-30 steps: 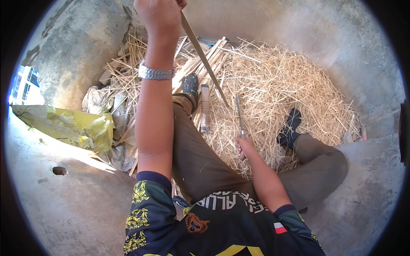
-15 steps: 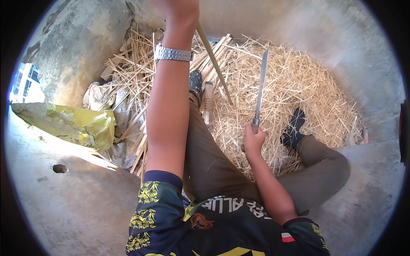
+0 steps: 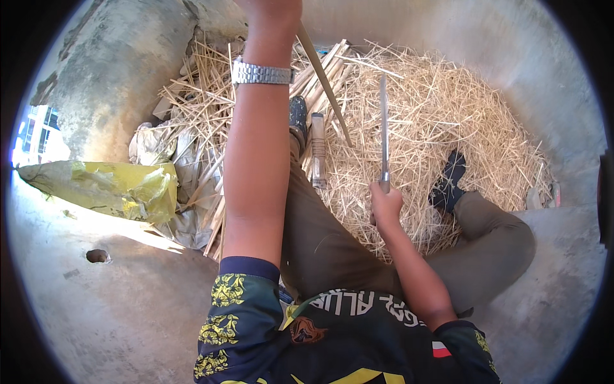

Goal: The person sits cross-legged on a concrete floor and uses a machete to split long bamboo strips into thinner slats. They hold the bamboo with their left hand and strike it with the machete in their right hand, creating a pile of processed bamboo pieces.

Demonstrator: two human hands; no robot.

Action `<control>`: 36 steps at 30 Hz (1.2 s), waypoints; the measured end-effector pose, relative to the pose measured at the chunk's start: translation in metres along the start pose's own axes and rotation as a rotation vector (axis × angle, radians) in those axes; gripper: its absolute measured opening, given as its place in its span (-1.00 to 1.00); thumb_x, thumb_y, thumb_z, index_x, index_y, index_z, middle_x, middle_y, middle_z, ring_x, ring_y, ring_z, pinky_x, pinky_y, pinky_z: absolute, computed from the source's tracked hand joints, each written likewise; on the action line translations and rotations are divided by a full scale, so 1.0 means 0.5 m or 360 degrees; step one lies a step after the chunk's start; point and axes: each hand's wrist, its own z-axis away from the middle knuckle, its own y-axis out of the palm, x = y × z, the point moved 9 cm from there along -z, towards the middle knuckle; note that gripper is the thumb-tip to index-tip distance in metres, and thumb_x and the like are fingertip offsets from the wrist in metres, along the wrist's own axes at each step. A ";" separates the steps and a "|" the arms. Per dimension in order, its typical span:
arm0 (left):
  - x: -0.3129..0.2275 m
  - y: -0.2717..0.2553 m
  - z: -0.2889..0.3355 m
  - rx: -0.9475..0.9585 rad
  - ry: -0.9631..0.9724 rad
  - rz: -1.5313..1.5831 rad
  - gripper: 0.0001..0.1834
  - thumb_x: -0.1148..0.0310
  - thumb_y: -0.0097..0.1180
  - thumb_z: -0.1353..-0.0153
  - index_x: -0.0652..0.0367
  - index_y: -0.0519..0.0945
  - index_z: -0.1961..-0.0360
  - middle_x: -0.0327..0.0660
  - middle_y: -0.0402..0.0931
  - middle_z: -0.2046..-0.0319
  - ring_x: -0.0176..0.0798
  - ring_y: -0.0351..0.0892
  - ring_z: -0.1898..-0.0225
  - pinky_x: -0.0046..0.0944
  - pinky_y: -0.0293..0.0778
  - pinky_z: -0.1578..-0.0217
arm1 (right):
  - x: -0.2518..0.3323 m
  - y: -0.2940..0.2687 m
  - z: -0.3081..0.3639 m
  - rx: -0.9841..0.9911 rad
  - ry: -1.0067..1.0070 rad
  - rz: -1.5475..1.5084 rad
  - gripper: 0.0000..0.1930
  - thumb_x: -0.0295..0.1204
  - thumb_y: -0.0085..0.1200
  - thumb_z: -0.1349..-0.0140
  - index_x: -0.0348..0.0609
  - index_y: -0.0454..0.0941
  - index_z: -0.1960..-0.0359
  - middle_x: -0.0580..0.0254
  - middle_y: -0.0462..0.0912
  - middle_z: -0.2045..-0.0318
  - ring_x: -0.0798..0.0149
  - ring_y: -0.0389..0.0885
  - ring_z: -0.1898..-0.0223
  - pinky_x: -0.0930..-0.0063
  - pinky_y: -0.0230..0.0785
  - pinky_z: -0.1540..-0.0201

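Observation:
At the top edge, my left hand (image 3: 272,9) is raised, its fingers mostly out of the picture. From under it a long, flat bamboo strip (image 3: 323,80) slants down to the right, its lower end over the straw; the hand appears closed on it. My right hand (image 3: 386,203) is wrapped round the handle of a long knife (image 3: 384,131), blade pointing away from me. The blade is to the right of the strip and apart from it. Beside my left leg lies a wooden knife sheath (image 3: 318,150) with bands wound round it.
Loose straw-like shavings (image 3: 448,96) cover the ground ahead and right. Split sticks (image 3: 201,105) are heaped at the far left, near a yellow plastic sack (image 3: 128,189). A curved concrete wall (image 3: 121,70) surrounds me. My feet, in dark socks, rest among the shavings.
The knife has swung left at its tip and stands more upright. The left hand and the strip keep nearly the same pose, while the whole view has shifted slightly.

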 end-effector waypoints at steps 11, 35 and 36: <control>0.015 0.011 0.010 0.0099 0.0105 0.0071 -0.53 0.12 -0.15 -0.59 0.11 0.45 0.49 -0.43 0.23 0.68 -0.52 0.18 0.67 -0.39 0.10 0.66 | -0.148 -0.011 -0.012 0.0133 0.0616 0.0561 -0.70 -0.33 0.24 -0.14 -0.39 0.54 0.31 0.14 0.56 0.60 0.23 0.57 0.60 0.31 0.32 0.61; 0.042 -0.064 -0.001 -0.0132 0.0024 0.0046 -0.55 0.08 -0.11 -0.58 0.01 0.41 0.51 -0.47 0.22 0.70 -0.54 0.14 0.73 -0.40 0.08 0.73 | -0.053 0.029 -0.064 0.0118 0.0007 -0.0020 -0.70 -0.28 0.21 -0.15 -0.37 0.62 0.40 0.11 0.61 0.59 0.16 0.64 0.49 0.16 0.41 0.35; 0.042 -0.064 -0.002 -0.0122 0.0044 0.0083 -0.54 0.07 -0.11 -0.57 0.01 0.40 0.51 -0.47 0.22 0.70 -0.54 0.13 0.73 -0.40 0.07 0.74 | -0.060 0.035 -0.066 0.0158 0.0013 -0.0105 -0.70 -0.29 0.22 -0.16 -0.37 0.63 0.40 0.12 0.60 0.60 0.17 0.63 0.50 0.16 0.41 0.36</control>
